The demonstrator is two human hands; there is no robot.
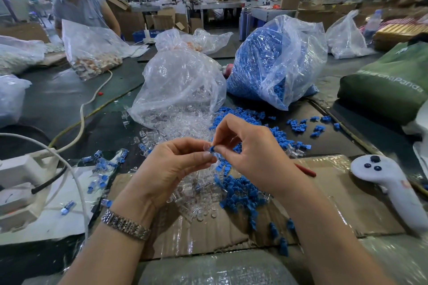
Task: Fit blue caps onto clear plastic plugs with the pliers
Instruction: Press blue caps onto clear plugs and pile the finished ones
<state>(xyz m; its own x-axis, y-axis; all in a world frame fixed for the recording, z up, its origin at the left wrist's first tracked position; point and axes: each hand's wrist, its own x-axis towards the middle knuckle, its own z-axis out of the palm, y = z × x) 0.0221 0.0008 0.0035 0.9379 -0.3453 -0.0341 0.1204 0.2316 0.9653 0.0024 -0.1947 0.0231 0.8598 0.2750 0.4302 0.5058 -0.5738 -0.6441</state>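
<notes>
**Both hands pinch one cap and plug above the loose pile**

At the far left a white power strip (16, 183) sits with white cables (81, 122) looping over the dark table (58, 97). Just right of it, a few finished plugs with blue caps on (102, 166) lie scattered on a sheet of white paper (58, 222).

The left hand (166, 173), a metal watch (126, 227) on its wrist, has thumb and fingertips curled together, pinching a clear plastic plug (206, 147). Touching it, the right hand (252, 157) pinches a blue cap (212, 149) between thumb and forefinger, right against the plug. Both are held above a mixed heap of loose clear plugs (192, 194) and loose blue caps (240, 190) on a flattened cardboard sheet (335, 203).

Behind the hands stands a clear bag of plugs (183, 81), open at the bottom, and to its right a bag of blue caps (275, 60), spilling onto the table.

Beside the right wrist, a red pliers handle (306, 171) pokes out, the rest hidden. Farther right lies a white handheld controller (384, 178), with a green bag (389, 83) behind.
</notes>
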